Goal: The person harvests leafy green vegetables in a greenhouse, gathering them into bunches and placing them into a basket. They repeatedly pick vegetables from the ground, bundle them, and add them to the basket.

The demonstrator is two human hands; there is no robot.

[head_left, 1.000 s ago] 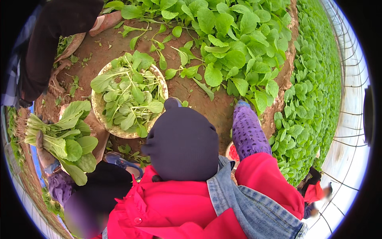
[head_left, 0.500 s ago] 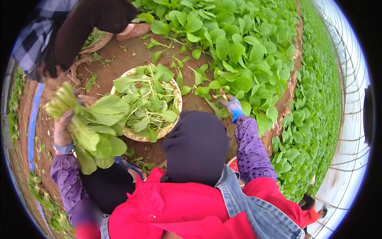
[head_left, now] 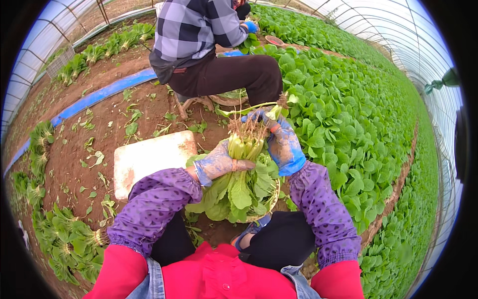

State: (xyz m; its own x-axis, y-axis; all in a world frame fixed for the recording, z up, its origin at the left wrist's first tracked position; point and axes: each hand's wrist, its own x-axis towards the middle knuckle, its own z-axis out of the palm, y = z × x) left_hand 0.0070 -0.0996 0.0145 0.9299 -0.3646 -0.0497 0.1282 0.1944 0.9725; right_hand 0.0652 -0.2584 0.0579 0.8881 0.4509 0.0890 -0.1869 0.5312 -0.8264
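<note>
Left hand, in a soil-stained blue glove, was closed round the stalks of a bunch of leafy greens, gripping it from the left just below the roots. Right hand, gloved the same, gripped the bunch from the right side, fingers reaching up toward the root end. Bunch was held roots-up, pale stems together, with the broad leaves hanging down toward the person's lap. A long green strand ran across above the roots, touching the right fingers; whether it was looped round the bunch could not be told.

Beneath the leaves, a shallow woven basket showed at its rim, mostly hidden by the greens. Both forearms wore purple patterned sleeves over red ones.

Just left of the bunch, a white foam block lay on bare brown soil. Harvested bunches lay in a row along the near left edge. To the right, a dense bed of growing greens stretched far back under the plastic tunnel cover.

On the far side, directly beyond the hands, another person in a checked shirt and dark trousers sat on a low stool. A blue pipe ran across the soil at far left.
</note>
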